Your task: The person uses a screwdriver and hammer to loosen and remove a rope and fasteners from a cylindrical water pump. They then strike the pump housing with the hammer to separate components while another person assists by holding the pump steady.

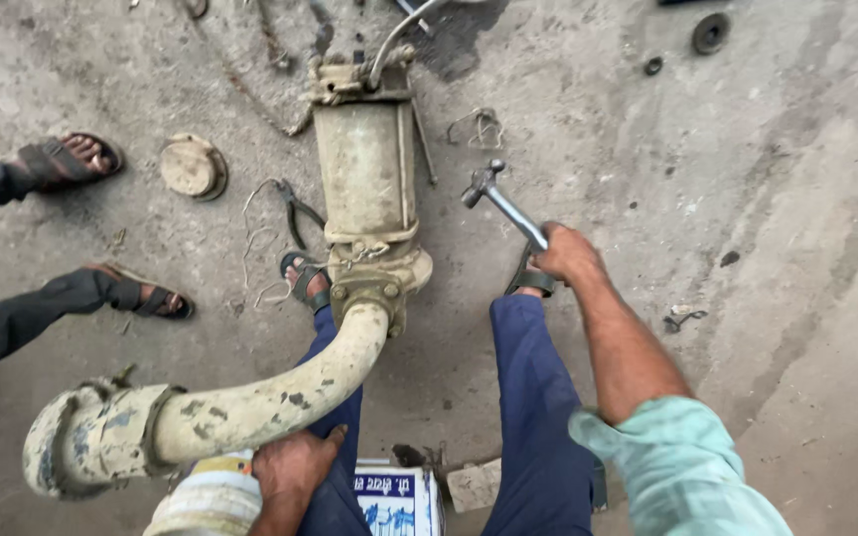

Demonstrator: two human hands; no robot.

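Stained concrete floor [767, 199], right hand [568, 253] gripping a wrench [501, 201], left hand [295, 467] closed on curved pipe [280, 397].

Printed box [397, 501]: rectangular, white with blue markings, on floor at bottom centre between the legs. Beside it, cylindrical container [213, 496] with yellow-blue label.

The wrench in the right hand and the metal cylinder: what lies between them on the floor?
In the head view, only bare concrete floor lies between the wrench and the cylinder.
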